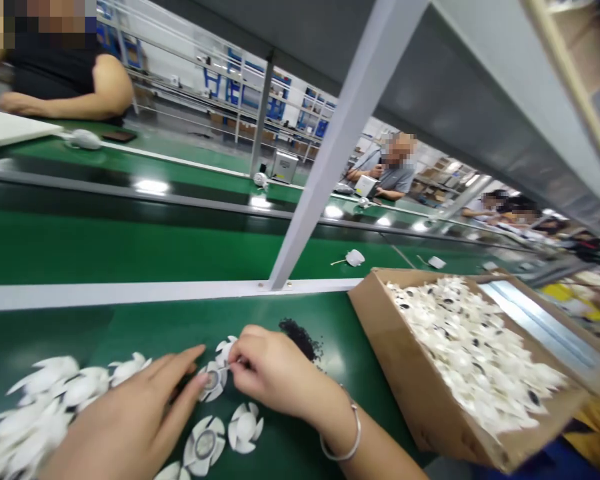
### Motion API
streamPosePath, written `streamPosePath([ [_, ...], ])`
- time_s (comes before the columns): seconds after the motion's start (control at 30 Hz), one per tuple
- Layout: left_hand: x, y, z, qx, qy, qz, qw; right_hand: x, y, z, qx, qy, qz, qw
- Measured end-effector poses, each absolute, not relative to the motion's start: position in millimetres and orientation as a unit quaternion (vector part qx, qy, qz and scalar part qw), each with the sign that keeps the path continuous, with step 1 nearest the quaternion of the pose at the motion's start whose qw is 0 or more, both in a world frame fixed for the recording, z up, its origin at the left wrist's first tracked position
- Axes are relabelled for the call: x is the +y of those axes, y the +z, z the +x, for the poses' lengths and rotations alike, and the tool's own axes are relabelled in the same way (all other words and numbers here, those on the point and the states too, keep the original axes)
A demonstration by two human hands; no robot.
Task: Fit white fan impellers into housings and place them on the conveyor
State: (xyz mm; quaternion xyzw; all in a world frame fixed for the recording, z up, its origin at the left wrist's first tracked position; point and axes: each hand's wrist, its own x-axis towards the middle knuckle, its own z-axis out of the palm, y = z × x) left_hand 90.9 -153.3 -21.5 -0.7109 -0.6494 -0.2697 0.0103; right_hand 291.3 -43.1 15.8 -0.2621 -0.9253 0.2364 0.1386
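My left hand (135, 407) has its thumb and fingers on a small white fan wheel (213, 381), steadying it on the green bench. Close against that wheel, my right hand (270, 370) is in a pinch; whatever is between the fingertips is too small to make out. Another white fan wheel (225, 350) lies just behind, partly covered by the right fingers. Nearer to me are a fan wheel with a round grey centre (205, 445) and one with a plain white hub (245, 427). A heap of small black pieces (300, 339) lies beyond my right hand.
White fan wheels are piled at left (45, 407). A cardboard box (395, 360) full of similar white parts stands at right, a metal strip (540, 327) across it. A slanted post (330, 160) rises behind. White devices (355, 258) lie on the green conveyor; people sit beyond.
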Motion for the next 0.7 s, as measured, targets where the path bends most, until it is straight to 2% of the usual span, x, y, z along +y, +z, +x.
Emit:
streamPosePath([
  [0.17, -159, 1, 103, -0.656, -0.179, -0.732, -0.04, -45, 13, 290, -0.885, 0.341, -0.272, 0.162],
  [0.37, -161, 9, 106, -0.671, -0.188, -0.699, -0.161, -52, 5, 285, -0.876, 0.383, -0.255, 0.143],
  [0.7, -161, 7, 107, -0.67, -0.195, -0.688, -0.198, -57, 1, 287, -0.922, 0.299, -0.229, 0.091],
])
